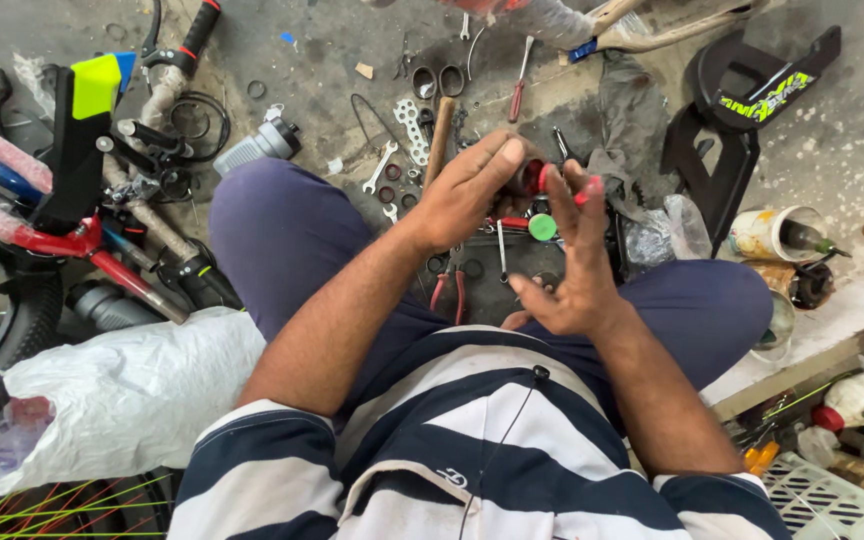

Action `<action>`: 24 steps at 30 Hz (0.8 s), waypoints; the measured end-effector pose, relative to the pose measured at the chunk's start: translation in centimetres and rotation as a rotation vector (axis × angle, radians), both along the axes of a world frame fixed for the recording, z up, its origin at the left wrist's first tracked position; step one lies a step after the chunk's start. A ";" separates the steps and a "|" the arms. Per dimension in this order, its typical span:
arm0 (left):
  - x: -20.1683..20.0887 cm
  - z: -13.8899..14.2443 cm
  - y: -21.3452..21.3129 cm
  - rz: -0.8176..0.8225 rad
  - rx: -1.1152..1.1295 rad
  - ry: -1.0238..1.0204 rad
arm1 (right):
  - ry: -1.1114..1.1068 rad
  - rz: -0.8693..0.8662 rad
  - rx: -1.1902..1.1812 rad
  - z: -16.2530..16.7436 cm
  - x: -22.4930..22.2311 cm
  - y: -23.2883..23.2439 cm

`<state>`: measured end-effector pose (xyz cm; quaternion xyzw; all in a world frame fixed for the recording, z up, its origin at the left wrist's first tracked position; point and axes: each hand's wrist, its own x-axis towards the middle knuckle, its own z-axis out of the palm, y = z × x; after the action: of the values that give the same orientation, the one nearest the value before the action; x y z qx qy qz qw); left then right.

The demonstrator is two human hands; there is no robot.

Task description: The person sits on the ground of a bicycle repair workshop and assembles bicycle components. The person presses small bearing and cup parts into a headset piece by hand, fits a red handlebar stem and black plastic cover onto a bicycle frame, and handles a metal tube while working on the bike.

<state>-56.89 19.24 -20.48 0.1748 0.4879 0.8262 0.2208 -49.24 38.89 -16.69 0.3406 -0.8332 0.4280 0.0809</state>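
Seated on the floor, knees apart, tools spread between them. My left hand had its grip clamped around a small dark red cylindrical part, thumb across the top, held above the tool pile. My right hand was palm-up just beside it, fingers apart; the fingertips pinched a thin red-tipped piece touching the end of the part. What that piece was, I could not tell. Below the hands: a green round cap, red-handled pliers, a spanner. Scissors and a red-handled screwdriver lay farther off. White plastic bag by my left knee; bicycle frame beyond it.
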 end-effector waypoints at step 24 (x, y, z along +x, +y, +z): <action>0.7 0.2 0.4 0.060 -0.168 0.166 | 0.172 -0.125 0.153 -0.7 -0.8 1.3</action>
<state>-56.20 19.60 -20.25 0.2088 0.5770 0.7714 0.1687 -50.06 40.23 -17.37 0.3289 -0.8730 0.3263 0.1524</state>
